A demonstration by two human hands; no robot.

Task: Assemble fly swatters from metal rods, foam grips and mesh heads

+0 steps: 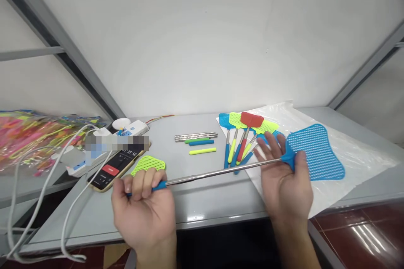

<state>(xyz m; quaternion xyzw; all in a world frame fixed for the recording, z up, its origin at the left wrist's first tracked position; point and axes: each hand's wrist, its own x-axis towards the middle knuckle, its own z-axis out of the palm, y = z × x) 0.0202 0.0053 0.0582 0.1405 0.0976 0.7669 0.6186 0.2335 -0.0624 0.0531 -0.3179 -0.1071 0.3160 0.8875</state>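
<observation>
Blue fly swatter [317, 153], held across above gray table [202, 206]. Left hand [143, 210] clamped on its blue grip [159, 185]; right hand [284, 180] clamped at its neck; hands well apart. Nearby: green swatter head [147, 164], phone [115, 171], swatters [243, 129] on plastic sheet [356, 151].

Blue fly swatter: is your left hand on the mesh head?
No, the left hand grips the blue handle end; the right hand holds the neck by the mesh head.

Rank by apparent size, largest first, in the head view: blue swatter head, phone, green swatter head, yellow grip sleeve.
Phone and blue swatter head look alike; nearness to the camera leaves them unranked. Then green swatter head, then yellow grip sleeve.
</observation>
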